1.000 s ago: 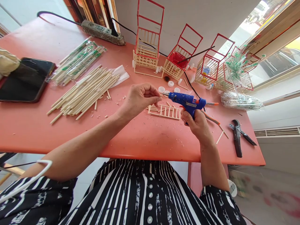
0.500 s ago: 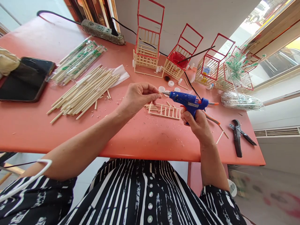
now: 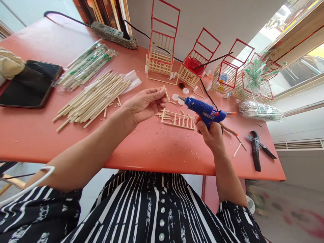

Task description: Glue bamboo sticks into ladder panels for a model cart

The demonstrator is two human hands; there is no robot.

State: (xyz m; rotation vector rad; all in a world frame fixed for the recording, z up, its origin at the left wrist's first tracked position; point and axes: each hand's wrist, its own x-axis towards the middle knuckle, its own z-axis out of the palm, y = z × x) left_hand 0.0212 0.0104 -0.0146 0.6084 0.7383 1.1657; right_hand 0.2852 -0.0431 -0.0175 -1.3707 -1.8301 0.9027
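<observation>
Head cam: your L hand [image 3: 145, 105] pinches a short stick [image 3: 166, 94] — long axis roughly crosswise to the glue gun [image 3: 204, 109] your R hand [image 3: 212, 135] grips. Stick's L of the nozzle [image 3: 181, 98], w/ a gap.

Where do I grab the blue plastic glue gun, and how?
Best grip the blue handle of the glue gun, coming from the near right, as the bare right hand does. It sticks out below the barrel, and the pointed grey metal tip faces left, away from there. I'd avoid that tip; it may be hot.
</observation>
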